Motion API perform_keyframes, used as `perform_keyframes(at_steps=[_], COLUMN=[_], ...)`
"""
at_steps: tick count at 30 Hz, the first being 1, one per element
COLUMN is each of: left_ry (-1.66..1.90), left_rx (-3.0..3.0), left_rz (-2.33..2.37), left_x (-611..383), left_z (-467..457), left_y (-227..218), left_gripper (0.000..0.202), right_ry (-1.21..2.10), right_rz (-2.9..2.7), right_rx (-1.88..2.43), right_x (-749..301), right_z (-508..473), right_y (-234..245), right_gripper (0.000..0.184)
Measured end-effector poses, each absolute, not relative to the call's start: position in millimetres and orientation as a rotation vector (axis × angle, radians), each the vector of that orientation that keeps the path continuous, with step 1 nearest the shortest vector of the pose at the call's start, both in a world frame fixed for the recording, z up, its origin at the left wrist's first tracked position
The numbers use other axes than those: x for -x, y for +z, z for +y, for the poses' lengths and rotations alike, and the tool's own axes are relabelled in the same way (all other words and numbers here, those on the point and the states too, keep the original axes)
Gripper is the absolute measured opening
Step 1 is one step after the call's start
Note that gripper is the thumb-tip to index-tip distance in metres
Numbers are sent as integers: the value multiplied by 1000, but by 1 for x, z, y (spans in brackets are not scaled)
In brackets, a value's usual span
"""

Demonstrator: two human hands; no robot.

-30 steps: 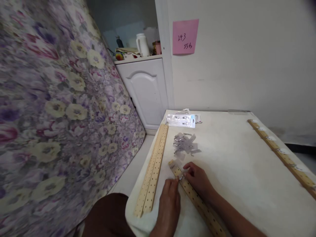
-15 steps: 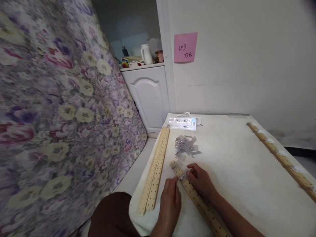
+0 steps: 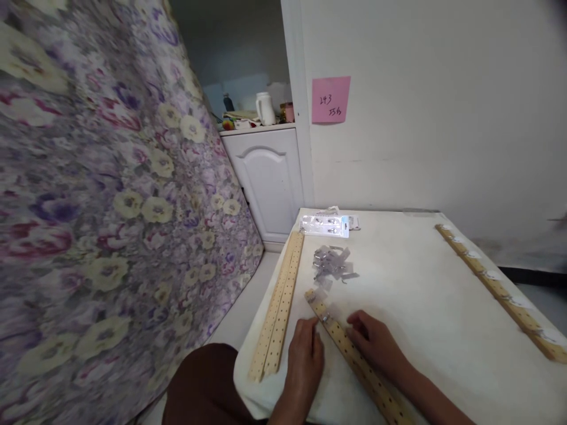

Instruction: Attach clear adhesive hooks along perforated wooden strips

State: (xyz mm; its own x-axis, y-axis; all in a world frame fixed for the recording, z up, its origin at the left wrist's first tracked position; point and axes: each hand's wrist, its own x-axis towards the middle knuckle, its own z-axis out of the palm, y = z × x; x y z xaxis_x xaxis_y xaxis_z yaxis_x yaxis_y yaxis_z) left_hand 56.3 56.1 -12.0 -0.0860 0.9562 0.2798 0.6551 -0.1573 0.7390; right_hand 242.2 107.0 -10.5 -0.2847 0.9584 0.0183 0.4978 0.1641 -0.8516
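A perforated wooden strip (image 3: 349,353) lies diagonally on the white table (image 3: 411,295) in front of me. My left hand (image 3: 306,354) rests against the strip's left side, fingers together, near a small metal hook (image 3: 325,319) on the strip. My right hand (image 3: 372,341) lies over the strip on its right side, fingers curled loosely; nothing shows in it. A pile of clear adhesive hooks (image 3: 332,263) sits just beyond the strip's far end.
Two more perforated strips (image 3: 278,307) lie side by side along the table's left edge. Another strip with white pads (image 3: 496,282) lies at the right. A blister pack (image 3: 325,224) sits at the far edge. A floral mattress (image 3: 101,206) leans at left; a white cabinet (image 3: 268,174) stands behind.
My right hand has slid down the strip, away from the small hook. My left hand has stayed in place. The view has tilted slightly downward.
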Motion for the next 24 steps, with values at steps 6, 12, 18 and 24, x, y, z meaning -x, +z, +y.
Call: perform_keyframes(at_steps=[6, 12, 18, 24], left_ry=[1122, 1177, 1193, 1219], left_rx=[-1805, -1797, -1776, -1753], left_rz=[1772, 1769, 1771, 1753], left_x=[-56, -55, -54, -53], left_z=[57, 56, 54, 53], left_y=[-10, -9, -8, -10], left_gripper=[23, 21, 19, 18], right_ry=[902, 735, 569, 550], right_rz=[-2072, -2171, -2196, -2201], right_rx=[1582, 1636, 1624, 1611], right_x=[-259, -255, -248, -238], right_z=[63, 39, 36, 34], right_y=[1, -2, -15, -13], right_gripper=[22, 33, 20, 22])
